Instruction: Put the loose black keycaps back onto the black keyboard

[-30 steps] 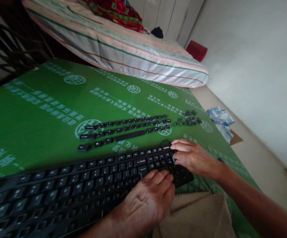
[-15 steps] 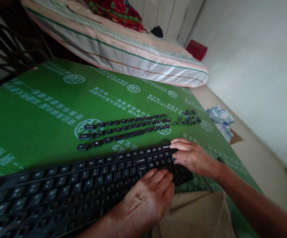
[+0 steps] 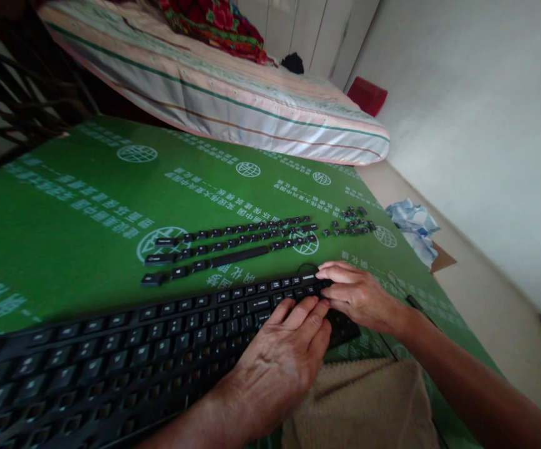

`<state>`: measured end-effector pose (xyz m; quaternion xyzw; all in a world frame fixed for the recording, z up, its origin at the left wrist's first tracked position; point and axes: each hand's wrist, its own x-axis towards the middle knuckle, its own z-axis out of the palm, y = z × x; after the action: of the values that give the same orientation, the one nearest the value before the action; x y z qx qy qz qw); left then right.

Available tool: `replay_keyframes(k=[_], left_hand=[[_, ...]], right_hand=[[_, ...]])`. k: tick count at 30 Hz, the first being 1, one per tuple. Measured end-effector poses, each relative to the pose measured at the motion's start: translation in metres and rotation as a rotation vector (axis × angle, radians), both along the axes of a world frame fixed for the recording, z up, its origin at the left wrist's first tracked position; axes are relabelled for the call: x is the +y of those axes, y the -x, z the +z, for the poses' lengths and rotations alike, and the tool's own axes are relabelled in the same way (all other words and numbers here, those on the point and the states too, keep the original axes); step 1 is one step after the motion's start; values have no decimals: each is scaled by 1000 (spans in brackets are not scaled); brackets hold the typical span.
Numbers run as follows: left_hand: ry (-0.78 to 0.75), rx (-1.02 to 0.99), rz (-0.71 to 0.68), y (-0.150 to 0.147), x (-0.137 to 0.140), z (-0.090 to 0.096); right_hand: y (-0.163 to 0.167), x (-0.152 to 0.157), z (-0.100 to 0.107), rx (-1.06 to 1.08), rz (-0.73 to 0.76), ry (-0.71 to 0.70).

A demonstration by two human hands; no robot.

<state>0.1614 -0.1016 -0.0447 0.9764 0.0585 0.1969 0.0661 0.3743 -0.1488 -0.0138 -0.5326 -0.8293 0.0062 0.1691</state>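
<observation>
A black keyboard (image 3: 167, 324) lies tilted across the near side of the green board, with bare key sockets in its lower rows. My left hand (image 3: 289, 349) rests over the keyboard's right part. Its fingers are stretched and close together, and their tips reach the number pad. My right hand (image 3: 357, 296) bends its fingers over the keyboard's far right corner; its thumb is hidden. The fingertips of both hands nearly meet. Beyond the keyboard, loose black keycaps (image 3: 230, 243) lie in rows, with a long space bar (image 3: 239, 256) among them.
More loose keycaps (image 3: 357, 221) are scattered at the board's right. The green board (image 3: 87, 187) carries pale print. A mattress (image 3: 233, 112) stands behind it. A crumpled bag (image 3: 413, 224) lies on the floor, and brown cloth (image 3: 364, 399) is below my hands. A cable (image 3: 422, 312) runs at the right.
My left hand has slid forward, away from me, and its fingers have straightened over the number pad. My right hand stays at the corner, its fingers drawn slightly closer to the left hand.
</observation>
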Motion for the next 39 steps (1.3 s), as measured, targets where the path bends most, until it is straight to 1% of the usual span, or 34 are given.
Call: replay_keyframes(k=[4,10,14,20,30,33,39], left_hand=[[51,25,-3,-6,4,3],[112,48,-4,-7,7,1],[113,51,-1,-6,6,1],[101,40,-2,-7,6,1],[108,25,1,-7,5,2],[101,24,9,-7,4,2],[91,35,4,-7,5,1]], right_hand=[[0,0,-2,24,-4,-4],[0,0,-4,103,-5,-13],[0,-1,-7,125,1,-37],[0,-3,-10,121,-6,-33],[1,-2,-7,121,16,-12],[2,-7,-8,92,8,-13],[1,-14,-13,26,5,-58]])
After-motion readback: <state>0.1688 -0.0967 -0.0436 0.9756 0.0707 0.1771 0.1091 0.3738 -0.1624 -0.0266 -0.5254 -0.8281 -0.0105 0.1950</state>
